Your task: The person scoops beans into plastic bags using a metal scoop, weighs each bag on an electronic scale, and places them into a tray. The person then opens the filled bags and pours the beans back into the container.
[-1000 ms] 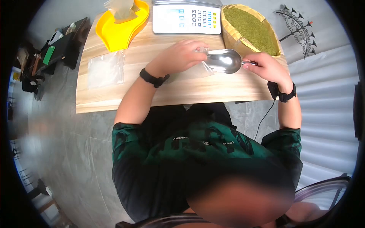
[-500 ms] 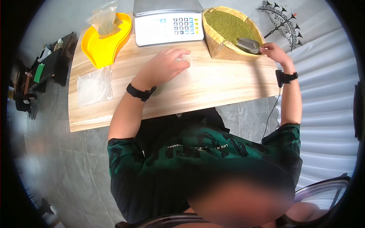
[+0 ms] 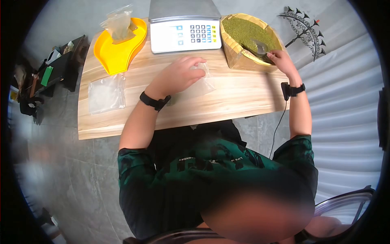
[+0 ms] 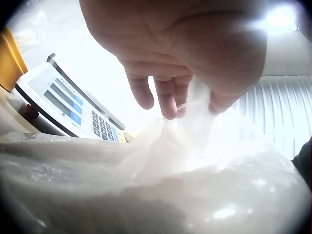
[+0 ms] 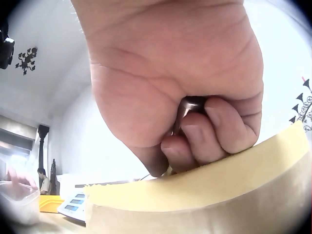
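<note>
My left hand [image 3: 174, 77] pinches the upper edge of a clear plastic bag [image 3: 206, 83] low over the table in front of the scale. In the left wrist view the bag's cloudy film [image 4: 146, 195] spreads beneath the fingers, with thumb and fingertips at its rim. My right hand [image 3: 282, 63] grips the handle of a metal scoop [image 3: 260, 47] at the right side of a brown paper bag [image 3: 243, 61]. The scoop's bowl lies partly sunk in the small green beans or grains [image 3: 248, 30] that fill this bag. In the right wrist view, curled fingers wrap the shiny handle [image 5: 192, 103] just above the paper rim.
A white digital scale [image 3: 185, 36] stands at the back centre of the wooden table [image 3: 142, 122]. Left of it, a yellow tray [image 3: 111, 55] holds a filled clear bag [image 3: 120, 26]. Flat clear bags [image 3: 106, 95] lie at the table's left. A black cable [image 3: 277, 130] hangs from the right wrist.
My right hand has carried the scoop from the clear bag's mouth to the paper bag and pushed its bowl into the green grains. My left hand still holds the clear bag; the head view has shifted.
</note>
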The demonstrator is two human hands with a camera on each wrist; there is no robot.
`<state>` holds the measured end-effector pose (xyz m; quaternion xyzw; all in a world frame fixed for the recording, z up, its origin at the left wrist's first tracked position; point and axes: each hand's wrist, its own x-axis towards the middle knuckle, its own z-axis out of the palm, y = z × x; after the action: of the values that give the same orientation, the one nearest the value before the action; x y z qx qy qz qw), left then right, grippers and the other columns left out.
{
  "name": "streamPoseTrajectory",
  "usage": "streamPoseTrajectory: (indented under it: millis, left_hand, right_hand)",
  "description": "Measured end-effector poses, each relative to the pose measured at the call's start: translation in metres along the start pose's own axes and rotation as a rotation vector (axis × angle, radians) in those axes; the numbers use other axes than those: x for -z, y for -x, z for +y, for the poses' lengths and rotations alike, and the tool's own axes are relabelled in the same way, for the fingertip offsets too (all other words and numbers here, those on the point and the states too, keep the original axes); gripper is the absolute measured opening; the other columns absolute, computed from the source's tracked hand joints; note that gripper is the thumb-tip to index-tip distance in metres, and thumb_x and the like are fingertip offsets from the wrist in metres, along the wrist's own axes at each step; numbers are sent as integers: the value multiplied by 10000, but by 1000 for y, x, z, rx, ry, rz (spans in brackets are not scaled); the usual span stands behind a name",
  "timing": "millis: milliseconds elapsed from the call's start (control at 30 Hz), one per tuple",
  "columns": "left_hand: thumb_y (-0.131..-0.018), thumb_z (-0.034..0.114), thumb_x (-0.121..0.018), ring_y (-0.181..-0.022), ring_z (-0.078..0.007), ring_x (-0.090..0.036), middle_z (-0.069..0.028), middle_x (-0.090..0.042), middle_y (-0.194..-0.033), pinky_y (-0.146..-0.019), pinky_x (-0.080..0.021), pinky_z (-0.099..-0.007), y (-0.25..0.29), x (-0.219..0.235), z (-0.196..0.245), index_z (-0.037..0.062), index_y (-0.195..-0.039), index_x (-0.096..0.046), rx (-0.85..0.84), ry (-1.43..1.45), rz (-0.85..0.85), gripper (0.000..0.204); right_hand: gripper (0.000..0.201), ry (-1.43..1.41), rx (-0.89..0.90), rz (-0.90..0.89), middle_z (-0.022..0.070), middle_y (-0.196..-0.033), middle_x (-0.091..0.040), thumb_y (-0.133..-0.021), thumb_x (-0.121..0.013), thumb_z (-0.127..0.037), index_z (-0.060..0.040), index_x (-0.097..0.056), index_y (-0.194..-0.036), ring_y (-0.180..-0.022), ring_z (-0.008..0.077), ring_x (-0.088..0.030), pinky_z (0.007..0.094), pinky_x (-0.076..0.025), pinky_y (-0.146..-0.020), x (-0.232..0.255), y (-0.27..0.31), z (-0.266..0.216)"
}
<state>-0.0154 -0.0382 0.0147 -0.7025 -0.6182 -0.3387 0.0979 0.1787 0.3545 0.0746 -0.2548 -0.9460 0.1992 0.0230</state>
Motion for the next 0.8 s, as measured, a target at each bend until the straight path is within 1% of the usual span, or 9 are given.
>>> streamPoseTrajectory:
  millis: [67,100,167,267,400,500,633,733,800]
  left_hand:
    - [-872,107,-629,-1066,-296,-584,-95,-597,-1250,-916,-475,-388,0,0,0,89,-926,-647,-17,-4,6,60]
    - [-837,75,-660,-1060,-297,-586,-101,-588,-1265,-903,-485,-377,0,1,0,69,-917,-639,-31,-12,10,83]
    - [-834,70,-661,-1056,-298,-587,-105,-590,-1261,-898,-488,-375,0,2,1,67,-920,-639,-28,-12,6,89]
    - [-828,59,-662,-1047,-301,-588,-112,-594,-1253,-887,-495,-370,0,1,1,65,-926,-638,-34,-22,4,101]
    - [-822,47,-663,-1036,-301,-588,-120,-597,-1244,-872,-502,-369,-1,3,2,65,-935,-638,-47,-29,19,117]
    - [-879,113,-625,-1060,-301,-586,-99,-601,-1234,-900,-484,-393,0,4,3,98,-941,-648,-18,-4,14,68]
    - [-873,112,-622,-1062,-298,-586,-99,-599,-1234,-910,-480,-392,0,4,3,93,-956,-650,-19,-14,23,89]
    - [-868,110,-617,-1065,-292,-585,-98,-597,-1232,-921,-473,-391,1,5,2,89,-969,-651,-27,-19,12,109]
    - [-869,86,-616,-1058,-311,-577,-121,-581,-1277,-915,-464,-389,1,4,1,50,-945,-644,-57,-20,21,88]
  right_hand:
    - [323,-143,100,199,102,-733,-634,-965,-615,-295,23,-670,-977,-669,185,-557,340,-449,-639,-9,11,13]
    - [323,-139,96,201,102,-733,-634,-965,-615,-295,23,-670,-977,-669,185,-557,340,-449,-639,-15,17,16]
    - [301,-187,31,406,54,-699,-605,-974,-607,-281,16,-660,-980,-630,133,-510,311,-417,-593,-26,28,11]
    - [285,-415,-16,469,18,-676,-567,-981,-600,-270,8,-661,-986,-629,89,-470,280,-387,-573,-41,30,21]
    - [256,-508,24,514,-22,-712,-559,-986,-598,-254,-6,-660,-1004,-652,66,-458,259,-367,-575,-47,30,27]
    - [234,-527,17,500,-44,-722,-546,-989,-597,-241,-19,-664,-1016,-654,50,-448,238,-356,-576,-43,30,32]
    - [223,-568,52,445,-61,-713,-527,-988,-604,-233,-24,-662,-1042,-650,32,-444,217,-347,-572,-38,38,26]
    - [211,-785,34,266,-72,-721,-522,-986,-612,-211,-22,-658,-1067,-648,21,-445,205,-343,-570,-38,57,11]
    - [203,-934,112,104,-68,-768,-546,-979,-625,-189,-22,-651,-1091,-674,14,-458,192,-357,-588,-46,70,0]
